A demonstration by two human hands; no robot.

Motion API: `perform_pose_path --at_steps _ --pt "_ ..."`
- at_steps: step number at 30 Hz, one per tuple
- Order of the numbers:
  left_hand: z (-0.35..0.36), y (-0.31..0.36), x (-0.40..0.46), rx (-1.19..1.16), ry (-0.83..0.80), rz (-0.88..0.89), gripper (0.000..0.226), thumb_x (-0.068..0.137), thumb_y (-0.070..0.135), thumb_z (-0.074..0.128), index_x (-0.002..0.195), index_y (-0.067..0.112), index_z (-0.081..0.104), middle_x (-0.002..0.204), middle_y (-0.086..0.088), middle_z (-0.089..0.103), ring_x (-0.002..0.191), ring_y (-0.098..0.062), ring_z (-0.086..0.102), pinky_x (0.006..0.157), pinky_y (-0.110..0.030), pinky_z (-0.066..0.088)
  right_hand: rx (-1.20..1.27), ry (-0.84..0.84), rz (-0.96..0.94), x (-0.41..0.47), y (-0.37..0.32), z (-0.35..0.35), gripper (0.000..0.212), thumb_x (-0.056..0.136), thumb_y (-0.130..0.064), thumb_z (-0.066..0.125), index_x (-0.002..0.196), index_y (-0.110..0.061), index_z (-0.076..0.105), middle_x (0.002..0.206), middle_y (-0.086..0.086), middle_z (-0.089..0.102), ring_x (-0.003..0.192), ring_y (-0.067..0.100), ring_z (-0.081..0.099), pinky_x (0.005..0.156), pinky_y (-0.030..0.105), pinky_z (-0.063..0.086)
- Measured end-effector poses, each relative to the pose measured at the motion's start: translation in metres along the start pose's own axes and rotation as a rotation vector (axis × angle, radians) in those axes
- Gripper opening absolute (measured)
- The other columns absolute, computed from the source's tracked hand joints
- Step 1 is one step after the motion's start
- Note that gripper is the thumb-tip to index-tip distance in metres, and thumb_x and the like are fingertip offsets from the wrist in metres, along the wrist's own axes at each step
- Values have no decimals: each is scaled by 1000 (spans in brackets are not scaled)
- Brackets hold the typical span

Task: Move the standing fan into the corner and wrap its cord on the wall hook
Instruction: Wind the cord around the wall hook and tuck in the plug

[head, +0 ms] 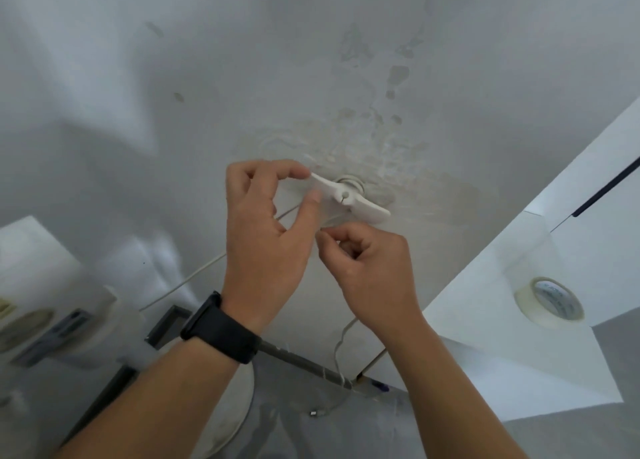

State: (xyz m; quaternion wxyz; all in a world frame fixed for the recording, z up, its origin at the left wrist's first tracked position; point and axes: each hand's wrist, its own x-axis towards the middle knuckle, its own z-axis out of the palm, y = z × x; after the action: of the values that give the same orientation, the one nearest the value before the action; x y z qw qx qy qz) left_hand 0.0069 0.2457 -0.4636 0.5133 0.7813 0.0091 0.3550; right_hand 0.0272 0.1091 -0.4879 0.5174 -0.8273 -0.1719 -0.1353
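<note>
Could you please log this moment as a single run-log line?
stage: cord wrapping | left hand: pinching white plastic two-armed wall hook | right hand: pinching thin white cord beneath hook | wraps: none visible

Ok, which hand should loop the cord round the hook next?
Probably the right hand. It pinches the cord just below the hook, with slack hanging under it. The left hand is busy at the hook's left arm, apparently steadying it.
</note>
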Motion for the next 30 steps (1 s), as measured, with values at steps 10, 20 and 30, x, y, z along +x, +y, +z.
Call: perform_pose_path --at_steps 10,20,30 --pt "-17 2 -1 -195 -415 -524 37 102 30 57 74 13 74 62 -2 70 51 -15 55 47 -19 40 -33 -3 -27 -5 -26 4 34 92 -9 51 101 -25 80 65 -9 70 54 6 62 53 21 47" --pt "-21 4 16 -357 -180 -813 38 92 31 69 59 14 61 57 0 62 54 -15 53 60 -31 40 -552 329 -259 10 -39 6 25 96 -22 57 116 -22 72 104 -6 60 86 11 52 65 28 46" --pt "-24 5 28 -789 -73 -975 29 97 27 60 69 24 52 74 7 68 65 -10 64 63 -26 43 -666 203 -126 22 -36 18 25 98 -40 64 122 -34 64 115 -6 35 101 12 22 92 32 29"
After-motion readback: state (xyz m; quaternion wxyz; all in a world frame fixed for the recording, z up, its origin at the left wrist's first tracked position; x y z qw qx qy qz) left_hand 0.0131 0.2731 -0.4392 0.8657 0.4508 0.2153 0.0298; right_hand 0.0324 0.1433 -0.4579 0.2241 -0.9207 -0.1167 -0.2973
